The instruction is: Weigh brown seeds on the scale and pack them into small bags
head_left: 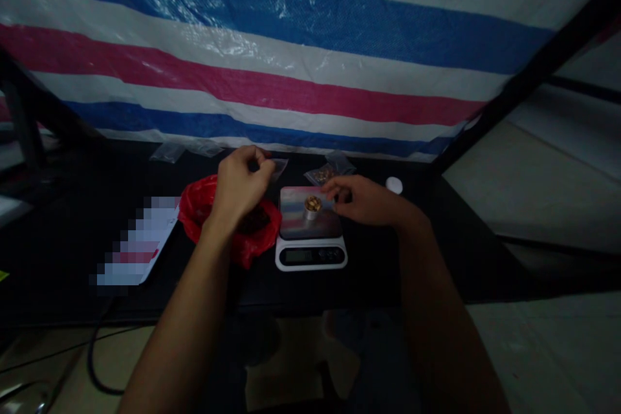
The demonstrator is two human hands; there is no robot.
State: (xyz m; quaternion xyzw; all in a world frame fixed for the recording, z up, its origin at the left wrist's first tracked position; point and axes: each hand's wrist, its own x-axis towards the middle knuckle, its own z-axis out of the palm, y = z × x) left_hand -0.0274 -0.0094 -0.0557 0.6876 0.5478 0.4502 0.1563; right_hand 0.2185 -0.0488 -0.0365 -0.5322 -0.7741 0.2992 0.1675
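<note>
The small metal cup (313, 207) stands upright at lower centre of the frame, heaped with small golden pieces; it sits on the shiny platform of a white digital scale (311, 253), whose dark display faces the person. The right hand (361, 199) reaches in from the right, open and loosely curved, its fingertips (327, 186) just beside the cup and above the platform; whether they touch anything there is too dim to tell. The left hand (240, 184) is raised left of the scale, closed in a pinch on a small clear plastic bag (279, 168) that pokes out to the right of the fingers.

A red plastic bag (201, 207) lies crumpled just left of the scale, beneath the left hand, with dark contents (255, 220) showing in its opening; beyond the scale, another clear bag (324, 174) holds golden pieces — a white lid (394, 185) lies to the right of it. More clear bags (167, 152) lie at the far edge of the black table (72, 239), upper left of the scale; a pixelated paper (138, 242) lies on the left; a striped blue, pink and white tarp (291, 65) fills the upper frame.
</note>
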